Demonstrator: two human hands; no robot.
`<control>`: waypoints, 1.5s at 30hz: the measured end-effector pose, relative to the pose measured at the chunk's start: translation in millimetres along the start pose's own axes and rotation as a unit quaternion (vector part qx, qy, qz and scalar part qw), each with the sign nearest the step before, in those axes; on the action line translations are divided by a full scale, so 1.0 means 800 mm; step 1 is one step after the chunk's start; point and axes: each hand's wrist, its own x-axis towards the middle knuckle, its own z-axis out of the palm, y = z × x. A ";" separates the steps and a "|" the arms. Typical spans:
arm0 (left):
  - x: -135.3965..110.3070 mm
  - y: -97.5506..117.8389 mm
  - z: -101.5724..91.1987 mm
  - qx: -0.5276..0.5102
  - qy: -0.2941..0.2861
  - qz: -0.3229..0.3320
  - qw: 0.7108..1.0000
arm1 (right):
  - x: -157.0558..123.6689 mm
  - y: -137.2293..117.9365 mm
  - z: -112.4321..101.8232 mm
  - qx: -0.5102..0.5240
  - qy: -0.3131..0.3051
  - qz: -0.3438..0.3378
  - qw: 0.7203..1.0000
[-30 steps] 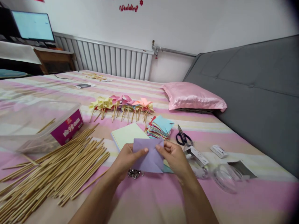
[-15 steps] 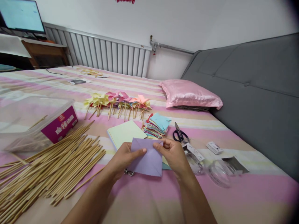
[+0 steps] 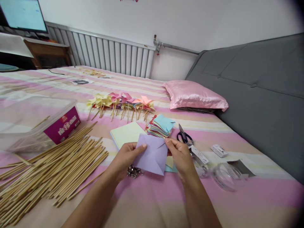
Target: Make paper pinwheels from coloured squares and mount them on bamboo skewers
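A square of purple paper (image 3: 152, 156) with diagonal creases and slits from its corners is held up between my two hands. My left hand (image 3: 128, 155) pinches its left edge, thumb on top. At the upper right corner, my right hand (image 3: 179, 152) grips the paper between thumb and fingers. Below the sheet lies a small heap of shiny metal fasteners (image 3: 134, 171), partly hidden. Behind it are a stack of pale green paper (image 3: 127, 133) and a pile of cut coloured squares (image 3: 163, 125). Light blue paper (image 3: 170, 168) shows beneath my right hand.
Wooden sticks (image 3: 64, 171) spread at left beside a clear plastic box (image 3: 35, 114). Finished paper pinwheels (image 3: 123, 101) lie farther back. Scissors (image 3: 184, 134), small white boxes (image 3: 218, 150) and a clear round container (image 3: 224, 177) are at right. A pink pillow (image 3: 194, 95) rests by the grey headboard (image 3: 256, 72).
The purple paper has turned and risen slightly, and a slit at its upper right now shows. My right thumb has moved out to that corner. More of the metal heap is visible.
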 end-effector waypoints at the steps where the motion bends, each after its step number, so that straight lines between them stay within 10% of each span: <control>1: 0.001 0.000 -0.001 -0.008 0.018 0.010 1.000 | 0.001 0.001 -0.001 0.015 0.021 -0.002 1.000; 8: 0.009 -0.001 -0.008 -0.026 0.191 0.074 0.978 | 0.006 -0.002 -0.004 0.063 0.204 -0.026 0.976; 12: 0.008 -0.001 -0.006 -0.017 0.172 0.043 0.984 | 0.003 -0.006 0.001 0.054 0.221 -0.068 0.971; 19: 0.001 0.012 -0.006 -0.186 -0.068 -0.089 0.976 | -0.011 -0.016 -0.001 -0.047 -0.024 -0.190 0.980; 31: -0.001 0.017 -0.017 -0.183 0.048 -0.018 0.982 | -0.017 -0.032 -0.017 -0.244 -0.213 -0.267 0.907; 45: 0.000 0.002 -0.021 -0.093 0.005 -0.038 0.995 | -0.021 -0.031 -0.010 -0.251 -0.283 -0.262 0.888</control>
